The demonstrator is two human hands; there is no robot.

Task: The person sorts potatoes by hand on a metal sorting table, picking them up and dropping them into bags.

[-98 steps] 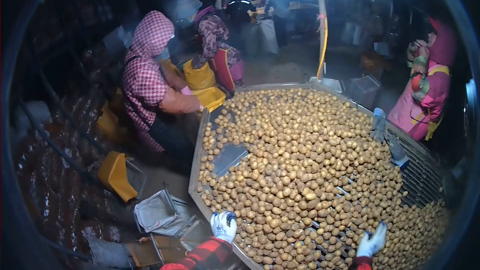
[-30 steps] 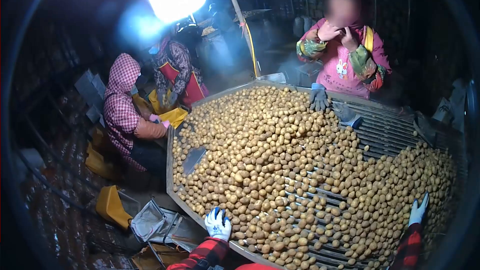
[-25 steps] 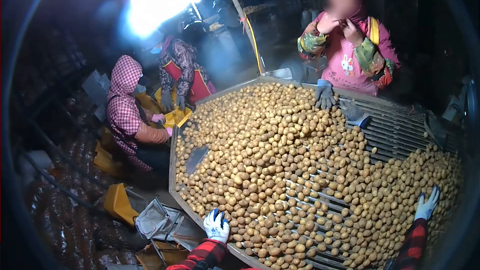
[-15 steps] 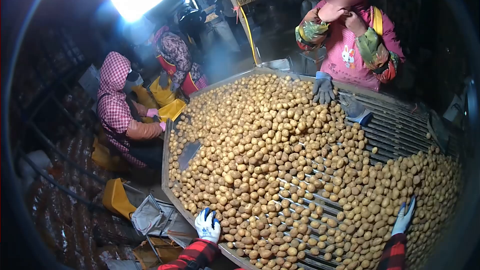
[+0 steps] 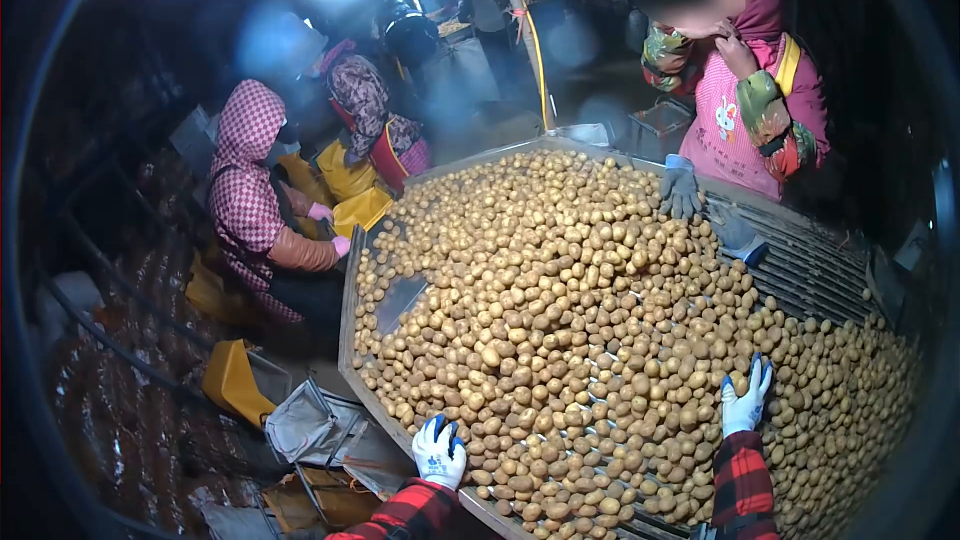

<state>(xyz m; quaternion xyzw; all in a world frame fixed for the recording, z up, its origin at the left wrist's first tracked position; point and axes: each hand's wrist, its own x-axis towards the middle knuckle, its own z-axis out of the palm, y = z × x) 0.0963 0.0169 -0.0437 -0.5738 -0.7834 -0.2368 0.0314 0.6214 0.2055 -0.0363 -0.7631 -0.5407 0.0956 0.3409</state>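
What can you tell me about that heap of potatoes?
The potatoes are small, roundish and yellow-brown, heaped in the hundreds on a table of metal bars. The heap is deepest at the middle and left; at the far right the bars lie bare. The left hand, white-gloved, rests at the near rim beside them; the right hand lies open on them. A grey glove lies at their far edge.

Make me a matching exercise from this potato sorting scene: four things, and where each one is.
Things:
1 left hand
2 right hand
3 grey glove
4 nearest yellow bin

Places:
A far side of the potatoes
B on the ground, left of the table
C at the table's near rim
D on the potatoes, right side

Pairs: 1-C, 2-D, 3-A, 4-B
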